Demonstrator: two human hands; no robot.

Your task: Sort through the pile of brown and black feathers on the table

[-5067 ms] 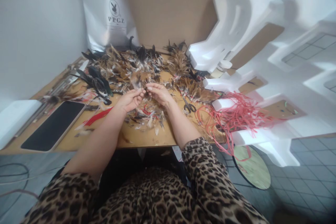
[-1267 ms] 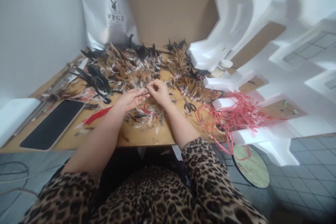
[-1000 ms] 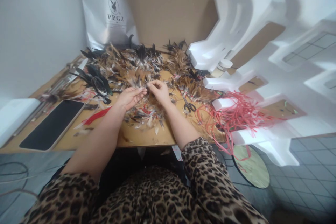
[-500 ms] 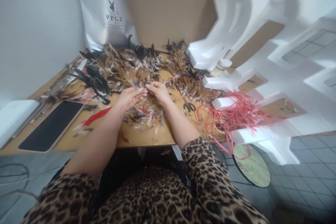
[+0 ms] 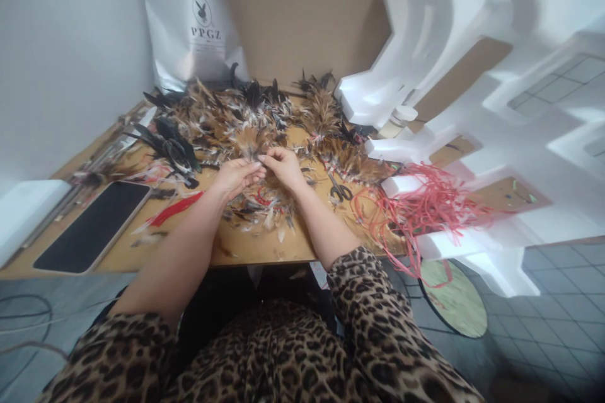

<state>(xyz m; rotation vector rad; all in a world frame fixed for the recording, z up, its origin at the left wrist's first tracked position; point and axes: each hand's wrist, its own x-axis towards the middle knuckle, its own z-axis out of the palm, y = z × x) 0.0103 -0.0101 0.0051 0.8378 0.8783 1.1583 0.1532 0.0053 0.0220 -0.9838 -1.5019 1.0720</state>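
Note:
My left hand (image 5: 239, 177) and my right hand (image 5: 283, 169) meet over the middle of the wooden table (image 5: 265, 253), fingertips almost touching. A tuft of brown feathers (image 5: 250, 141) rises from between them, its lower end pinched in my left fingers. The right thumb and forefinger close on the base of the same feathers. Other brown feathers lie right behind, so the edge of the held tuft is hard to make out. Below my hands are loose feathers (image 5: 269, 217) and bits of red ribbon (image 5: 267, 197).
Heaped feathers (image 5: 203, 107) cover the table's back, with black feathers (image 5: 177, 148) at left. Scissors (image 5: 340, 189) lie right of my hands, near tangled red ribbon (image 5: 435, 201) on white foam (image 5: 562, 201). A phone (image 5: 94, 227) lies front left; a silver bag (image 5: 189, 44) stands behind.
The hands stay in place while their fingers work at the feather base. My right fingertips have shifted slightly left and down, closer to the left hand. The feather tuft now looks more fanned out.

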